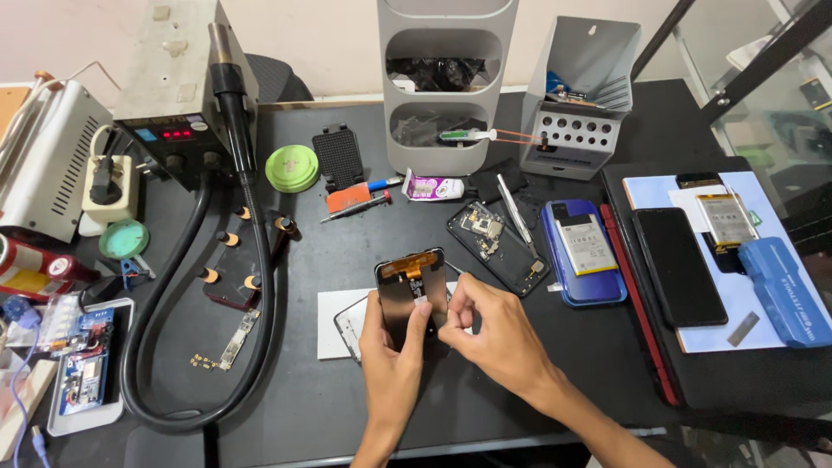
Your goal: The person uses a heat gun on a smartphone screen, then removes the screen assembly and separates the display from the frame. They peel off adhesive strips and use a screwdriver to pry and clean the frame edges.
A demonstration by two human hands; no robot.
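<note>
Above a white sheet (334,321), both hands grip a dark phone screen (412,290).

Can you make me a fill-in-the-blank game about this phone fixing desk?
1. Both hands, the left hand and the right hand, hold up a dark phone ____ panel with an orange flex cable at its top.
2. The opened phone on the table has a pair of ____ lying across it.
3. The round lid beside the hot air station is ____ in colour.

Missing words: screen; tweezers; green
</note>
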